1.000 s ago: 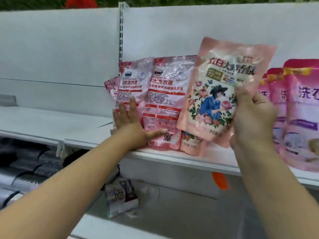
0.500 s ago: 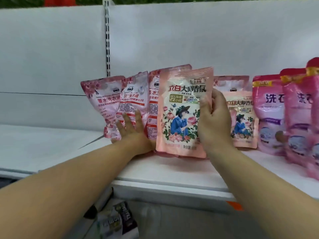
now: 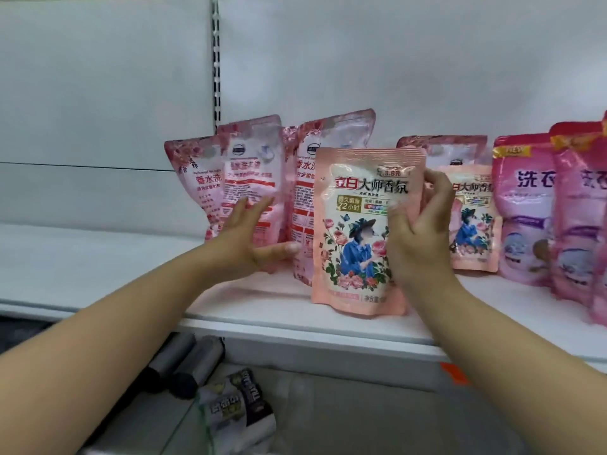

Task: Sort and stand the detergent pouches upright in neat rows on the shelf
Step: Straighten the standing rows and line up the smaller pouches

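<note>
Head view: right hand (image 3: 418, 238) grips peach pouch (image 3: 358, 224) on shelf (image 3: 262, 310).

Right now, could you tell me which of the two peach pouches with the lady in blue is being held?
The nearer, larger-looking peach pouch at the shelf's front; the right hand grips its right edge. Its twin stands untouched farther back.

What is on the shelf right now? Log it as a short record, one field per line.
surface: white metal shelf
held item: peach floral plastic detergent pouch, upright, bottom edge at the shelf
right hand: grips that pouch's right edge
left hand: flat, fingers straight, pressed on the pale pink plastic pouches
matching item: second peach floral pouch stands behind the right hand
right side: magenta plastic pouches, upright
below: dark rolls on the lower shelf
</note>
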